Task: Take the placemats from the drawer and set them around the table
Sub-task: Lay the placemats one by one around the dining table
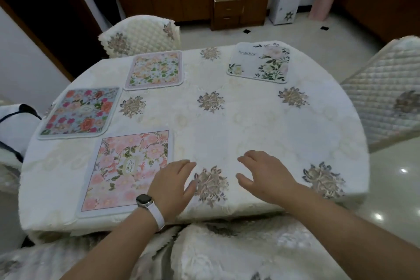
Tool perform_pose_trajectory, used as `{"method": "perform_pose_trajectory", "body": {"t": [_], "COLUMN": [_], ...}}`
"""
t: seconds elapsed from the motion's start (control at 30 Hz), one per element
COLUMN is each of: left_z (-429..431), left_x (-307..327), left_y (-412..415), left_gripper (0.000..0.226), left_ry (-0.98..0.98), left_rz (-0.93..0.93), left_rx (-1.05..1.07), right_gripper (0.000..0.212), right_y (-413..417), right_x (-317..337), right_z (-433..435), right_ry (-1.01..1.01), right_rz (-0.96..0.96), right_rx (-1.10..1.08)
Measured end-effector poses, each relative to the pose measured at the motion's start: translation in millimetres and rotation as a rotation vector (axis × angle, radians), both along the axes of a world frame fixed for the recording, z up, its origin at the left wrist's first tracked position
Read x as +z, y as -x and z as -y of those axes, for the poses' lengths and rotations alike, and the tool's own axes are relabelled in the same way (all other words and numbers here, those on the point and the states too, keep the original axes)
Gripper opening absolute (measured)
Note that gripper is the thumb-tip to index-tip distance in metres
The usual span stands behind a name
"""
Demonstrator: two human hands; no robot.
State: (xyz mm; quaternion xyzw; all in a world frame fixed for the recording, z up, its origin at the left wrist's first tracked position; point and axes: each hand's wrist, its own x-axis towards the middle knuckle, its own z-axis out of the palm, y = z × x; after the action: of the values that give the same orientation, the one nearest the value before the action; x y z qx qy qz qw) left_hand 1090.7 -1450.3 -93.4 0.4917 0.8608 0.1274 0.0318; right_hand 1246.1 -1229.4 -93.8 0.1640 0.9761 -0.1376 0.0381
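Fingers of left hand (173,180) and right hand (267,174) spread, empty, over cream embroidered tabletop (250,120); pink floral rectangular fabric placemat (123,169) at 9 o'clock of left hand

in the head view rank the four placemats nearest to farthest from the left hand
From the left hand:
1. Pink placemat, under its fingers at the near edge.
2. Blue-and-red placemat, on the left side.
3. Peach-and-green placemat, far left.
4. White placemat with lettering, far right.

Bare forearms without sleeves, dark-faced smartwatch (144,200) on white strap, left wrist
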Motion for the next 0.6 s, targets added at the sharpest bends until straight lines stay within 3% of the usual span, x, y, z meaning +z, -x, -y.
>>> {"method": "perform_pose_trajectory", "body": {"t": [0.23,0.6], "left_z": [-96.1,-175.4], "left_x": [13.1,21.9], "left_y": [-78.7,-119.9], "left_gripper": [0.055,0.045], "left_ry": [0.068,0.123], "left_rz": [0.009,-0.052], "left_rx": [-0.009,-0.095], "right_gripper": [0.055,0.054], "right_y": [-75.4,-131.0], "right_x": [6.3,11.1], "right_z": [-90.0,-157.3], "right_ry": [-0.009,-0.002], "right_rz": [-0.008,0.004], "right_rx": [0.045,-0.031]}}
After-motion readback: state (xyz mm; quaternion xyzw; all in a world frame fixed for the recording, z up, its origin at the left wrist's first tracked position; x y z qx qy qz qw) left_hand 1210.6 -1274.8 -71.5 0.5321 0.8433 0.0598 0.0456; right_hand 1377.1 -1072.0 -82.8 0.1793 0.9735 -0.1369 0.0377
